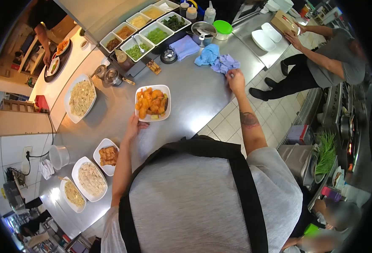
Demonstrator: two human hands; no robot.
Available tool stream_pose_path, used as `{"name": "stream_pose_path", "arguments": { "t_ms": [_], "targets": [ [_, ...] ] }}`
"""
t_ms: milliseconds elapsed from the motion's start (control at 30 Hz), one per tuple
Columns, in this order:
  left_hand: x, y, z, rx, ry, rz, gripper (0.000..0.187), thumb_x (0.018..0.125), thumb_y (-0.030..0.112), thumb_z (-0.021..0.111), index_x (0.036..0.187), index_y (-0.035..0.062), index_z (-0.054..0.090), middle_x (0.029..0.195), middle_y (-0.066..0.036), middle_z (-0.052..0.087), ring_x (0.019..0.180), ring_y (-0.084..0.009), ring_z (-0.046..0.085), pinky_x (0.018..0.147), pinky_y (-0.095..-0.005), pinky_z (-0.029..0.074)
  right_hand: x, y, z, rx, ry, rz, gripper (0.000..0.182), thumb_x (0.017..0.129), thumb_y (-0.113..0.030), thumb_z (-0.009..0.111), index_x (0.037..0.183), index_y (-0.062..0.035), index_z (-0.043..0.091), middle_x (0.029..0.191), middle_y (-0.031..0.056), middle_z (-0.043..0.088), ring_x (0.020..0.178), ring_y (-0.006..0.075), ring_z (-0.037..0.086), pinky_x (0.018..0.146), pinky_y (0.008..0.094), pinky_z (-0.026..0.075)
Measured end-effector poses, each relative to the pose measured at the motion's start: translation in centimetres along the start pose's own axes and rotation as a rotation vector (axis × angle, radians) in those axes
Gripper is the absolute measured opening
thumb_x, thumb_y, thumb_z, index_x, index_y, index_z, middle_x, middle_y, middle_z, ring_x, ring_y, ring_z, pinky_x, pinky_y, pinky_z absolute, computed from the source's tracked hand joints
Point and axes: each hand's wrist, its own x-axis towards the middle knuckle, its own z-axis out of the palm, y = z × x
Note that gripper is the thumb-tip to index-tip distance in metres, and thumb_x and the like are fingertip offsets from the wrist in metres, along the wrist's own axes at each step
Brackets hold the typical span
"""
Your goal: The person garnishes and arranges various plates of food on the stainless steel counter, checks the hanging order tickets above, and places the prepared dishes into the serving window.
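My left hand (135,127) grips the lower left corner of a white square bowl (168,90), thumb at the rim and fingers by its near edge. Orange glazed pieces of food (151,102) fill this bowl, with some green bits among them. Out to the right, my right hand (235,81) is closed at the edge of a crumpled purple cloth (225,64) on the steel counter. A blue cloth (207,54) lies against that one, and a folded lilac cloth (185,47) is further left.
White tubs of toppings (156,33) stand at the back. A large bowl of fried rice (81,99) is at left; smaller dishes, including a rice dish (91,179), sit near my left arm. One co-worker (335,55) holds a cardboard box (284,23); another person's arm (42,38) reaches over plates.
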Motion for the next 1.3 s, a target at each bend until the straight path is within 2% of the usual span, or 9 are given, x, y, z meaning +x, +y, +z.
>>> {"name": "stream_pose_path", "arguments": {
  "t_ms": [100,167,300,500,700,833,1000,1100,1300],
  "targets": [
    [-0.5,3.3,0.1,0.347,0.249,-0.087,0.038,0.096,0.023,0.039,0.126,-0.0007,0.041,0.085,-0.012,0.062,0.062,-0.0188,0.06,0.06,-0.0282,0.051,2.7,1.1,-0.8,0.224,0.061,0.011,0.014,0.079,-0.013,0.065,0.089,-0.0047,0.06,0.074,0.0074,0.056,0.067,0.0188,0.055,0.064,0.0308,0.045],
    [-0.9,5.0,1.5,0.707,0.449,0.111,0.041,0.094,0.022,0.044,0.126,-0.002,0.041,0.09,-0.016,0.06,0.071,-0.0238,0.06,0.067,-0.0342,0.05,4.7,-0.1,-3.4,0.57,0.019,0.244,0.01,0.084,-0.014,0.061,0.087,-0.005,0.058,0.07,0.0029,0.054,0.063,0.0107,0.051,0.06,0.0257,0.043],
    [-0.2,9.0,9.0,1.051,0.627,0.727,0.047,0.086,0.02,0.056,0.125,-0.0033,0.042,0.102,-0.021,0.055,0.094,-0.0337,0.054,0.085,-0.045,0.042,5.8,-6.3,-9.0,0.739,-0.16,0.195,0.011,0.089,-0.015,0.057,0.086,-0.005,0.055,0.065,-0.003,0.049,0.06,0.0031,0.043,0.053,0.0205,0.036],
    [3.0,14.7,24.9,0.818,0.166,1.09,0.042,0.078,0.021,0.066,0.113,0.0021,0.054,0.113,-0.017,0.051,0.113,-0.0344,0.041,0.097,-0.0439,0.032,4.9,-13.2,-12.5,0.427,-0.543,-0.024,0.01,0.085,-0.013,0.063,0.087,-0.004,0.059,0.059,-0.0056,0.047,0.054,0.0028,0.037,0.048,0.0213,0.031],
    [5.3,12.6,29.3,0.729,-0.067,0.987,0.017,0.082,0.019,0.06,0.084,0.0027,0.059,0.096,-0.008,0.054,0.096,-0.0301,0.047,0.081,-0.0456,0.037,3.5,-14.5,-14.6,0.567,-0.627,0.071,0.015,0.081,-0.013,0.069,0.083,-0.0013,0.06,0.065,-0.0048,0.052,0.06,0.0023,0.041,0.052,0.0202,0.033],
    [5.0,12.7,29.6,0.582,0.024,0.906,0.015,0.085,0.017,0.054,0.081,0.0035,0.057,0.09,-0.01,0.055,0.088,-0.0315,0.05,0.073,-0.0456,0.038,3.0,-11.3,-16.4,0.419,-0.781,0.066,0.02,0.074,-0.015,0.074,0.08,-0.0017,0.061,0.066,-0.0054,0.051,0.062,0.0025,0.042,0.053,0.0197,0.033],
    [8.1,12.8,27.7,0.408,0.011,0.553,0.015,0.087,0.017,0.055,0.082,0.003,0.056,0.09,-0.016,0.055,0.088,-0.0335,0.052,0.072,-0.0398,0.041,3.9,-11.2,-15.5,0.852,-0.576,0.233,0.005,0.082,-0.005,0.065,0.084,-0.001,0.063,0.07,-0.0038,0.057,0.063,0.0025,0.048,0.06,0.0176,0.038],
    [9.0,10.5,27.3,0.412,0.266,0.902,0.013,0.086,0.018,0.058,0.089,0.0051,0.059,0.091,-0.012,0.057,0.089,-0.0293,0.056,0.073,-0.0351,0.045,5.3,-12.9,-13.1,1.104,-0.376,0.356,0.009,0.087,-0.008,0.061,0.09,-0.0005,0.064,0.08,0.0004,0.063,0.071,0.0053,0.055,0.067,0.0195,0.044],
    [0.4,2.1,18.5,0.175,-0.072,0.293,0.024,0.089,0.019,0.057,0.106,0.0025,0.052,0.093,-0.009,0.059,0.083,-0.018,0.059,0.069,-0.0316,0.05,5.6,-14.3,-9.4,1.123,-0.181,0.376,0.013,0.091,-0.016,0.057,0.094,-0.0066,0.065,0.088,-0.0004,0.064,0.079,0.0074,0.059,0.073,0.024,0.047]
  ]
}}
